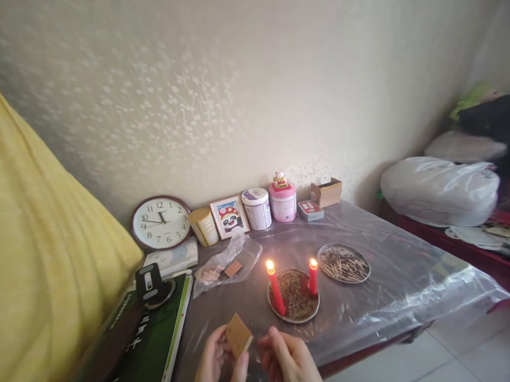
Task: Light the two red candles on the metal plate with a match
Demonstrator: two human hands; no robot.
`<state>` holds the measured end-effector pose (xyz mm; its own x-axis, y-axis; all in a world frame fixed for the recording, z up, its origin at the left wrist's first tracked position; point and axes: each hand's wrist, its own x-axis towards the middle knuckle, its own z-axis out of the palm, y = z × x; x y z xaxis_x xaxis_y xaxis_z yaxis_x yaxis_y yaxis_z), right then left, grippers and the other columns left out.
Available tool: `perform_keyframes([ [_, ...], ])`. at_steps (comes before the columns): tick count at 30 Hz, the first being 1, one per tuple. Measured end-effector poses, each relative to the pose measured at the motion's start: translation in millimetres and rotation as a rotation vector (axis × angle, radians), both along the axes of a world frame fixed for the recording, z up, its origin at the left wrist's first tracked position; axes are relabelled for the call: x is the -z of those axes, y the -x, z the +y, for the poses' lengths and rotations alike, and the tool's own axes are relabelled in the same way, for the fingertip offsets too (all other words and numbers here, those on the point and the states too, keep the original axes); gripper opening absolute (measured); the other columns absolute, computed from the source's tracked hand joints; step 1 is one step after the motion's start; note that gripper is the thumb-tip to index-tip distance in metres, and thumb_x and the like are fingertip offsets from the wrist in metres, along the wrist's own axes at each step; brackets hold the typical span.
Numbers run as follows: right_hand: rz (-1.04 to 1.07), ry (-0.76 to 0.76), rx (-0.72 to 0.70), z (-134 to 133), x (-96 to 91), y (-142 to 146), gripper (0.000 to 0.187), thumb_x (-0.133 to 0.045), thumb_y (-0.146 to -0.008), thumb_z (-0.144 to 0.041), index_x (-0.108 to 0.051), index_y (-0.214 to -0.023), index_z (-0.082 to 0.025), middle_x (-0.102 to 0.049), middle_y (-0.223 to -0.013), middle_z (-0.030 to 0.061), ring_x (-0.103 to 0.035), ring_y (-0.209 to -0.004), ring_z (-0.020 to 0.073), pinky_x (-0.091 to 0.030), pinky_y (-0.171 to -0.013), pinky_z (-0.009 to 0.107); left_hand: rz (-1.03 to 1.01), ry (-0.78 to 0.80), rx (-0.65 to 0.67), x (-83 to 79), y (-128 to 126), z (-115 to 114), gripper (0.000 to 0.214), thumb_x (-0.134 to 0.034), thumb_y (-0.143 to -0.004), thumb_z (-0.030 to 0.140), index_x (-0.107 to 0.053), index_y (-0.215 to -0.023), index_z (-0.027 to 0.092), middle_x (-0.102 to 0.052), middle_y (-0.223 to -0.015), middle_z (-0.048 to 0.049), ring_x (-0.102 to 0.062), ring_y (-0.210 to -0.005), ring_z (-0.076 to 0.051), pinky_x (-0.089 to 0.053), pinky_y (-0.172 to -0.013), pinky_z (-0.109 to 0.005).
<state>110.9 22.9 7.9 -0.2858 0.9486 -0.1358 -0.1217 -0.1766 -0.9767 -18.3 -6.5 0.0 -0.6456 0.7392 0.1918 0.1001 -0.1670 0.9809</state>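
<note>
**Matchbox held before two lit candles**

Pale floral wallpaper backs a bench point(387, 275) wrapped in clear plastic sheeting. At its near edge, the left hand point(217, 362) is curled around a small tan matchbox point(238, 335), gripping it by the lower edge with the box tilted and one broad face turned up. The right hand point(288, 362) sits just beside it, fingers drawn in close together near the box; whether they pinch anything cannot be told.

Just beyond the hands stands a round metal plate point(313, 311) with two red candles, the left candle point(276, 293) leaning and the right candle point(313, 278) upright, both burning. Right of that, a second metal plate point(324, 252) carries a heap of matchsticks point(345, 266). Left of the candles lies a clear plastic bag point(236, 253) with small tan pieces inside. A green book point(154, 342) lies at the left edge with a black object on top, next to a yellow cloth point(40, 265).

Along the wall stand a round wall clock point(160, 222), a toppled yellow tin point(203, 226), a framed cartoon picture point(229, 216), a white tin point(256, 209), a pink tin point(283, 204) topped with a figurine, a small red box point(310, 209) and an open cardboard box point(326, 192).
</note>
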Motion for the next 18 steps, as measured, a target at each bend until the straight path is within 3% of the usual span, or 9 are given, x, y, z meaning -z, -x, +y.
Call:
perform_keyframes([
  [4,0.347,0.298,-0.102,7.9,-9.6,-1.5,0.065,-0.062,-0.063,-0.076,-0.068,-0.075,-0.013,-0.068,-0.06,0.0057,-0.061,-0.051,0.0154,-0.042,-0.051,0.023,0.212,-0.032,0.011,-0.5,-15.2,-0.4,0.045,-0.073,-0.058,0.031,-0.062,-0.102,0.023,-0.073,-0.091,-0.0115,-0.067,-0.083,-0.033,-0.052,-0.066,-0.038],
  [10,0.518,0.455,-0.222,10.3,11.4,6.3,0.059,-0.064,-0.068,-0.07,-0.068,-0.083,-0.013,-0.069,-0.064,0.0061,-0.064,-0.052,0.0175,-0.044,-0.051,0.026,0.35,-0.039,0.042,4.4,-21.6,-0.3,0.049,-0.072,-0.058,0.026,-0.063,-0.106,0.024,-0.072,-0.098,-0.0121,-0.067,-0.084,-0.031,-0.051,-0.075,-0.039],
  [14,0.499,0.438,-0.188,11.9,9.1,9.0,0.059,-0.066,-0.065,-0.071,-0.068,-0.079,-0.013,-0.07,-0.067,0.0066,-0.064,-0.054,0.016,-0.041,-0.047,0.022,0.349,-0.025,0.071,11.3,-16.8,0.7,0.05,-0.073,-0.06,0.027,-0.062,-0.109,0.023,-0.071,-0.105,-0.0136,-0.066,-0.089,-0.031,-0.052,-0.077,-0.038],
  [18,0.321,0.16,-0.107,10.0,-6.9,5.3,0.048,-0.067,-0.072,-0.061,-0.071,-0.089,-0.016,-0.072,-0.078,0.0063,-0.066,-0.069,0.0195,-0.05,-0.064,0.03,0.143,0.005,0.144,11.7,-12.8,1.6,0.052,-0.069,-0.068,0.038,-0.061,-0.115,0.018,-0.069,-0.111,-0.0171,-0.066,-0.096,-0.031,-0.053,-0.079,-0.038],
])
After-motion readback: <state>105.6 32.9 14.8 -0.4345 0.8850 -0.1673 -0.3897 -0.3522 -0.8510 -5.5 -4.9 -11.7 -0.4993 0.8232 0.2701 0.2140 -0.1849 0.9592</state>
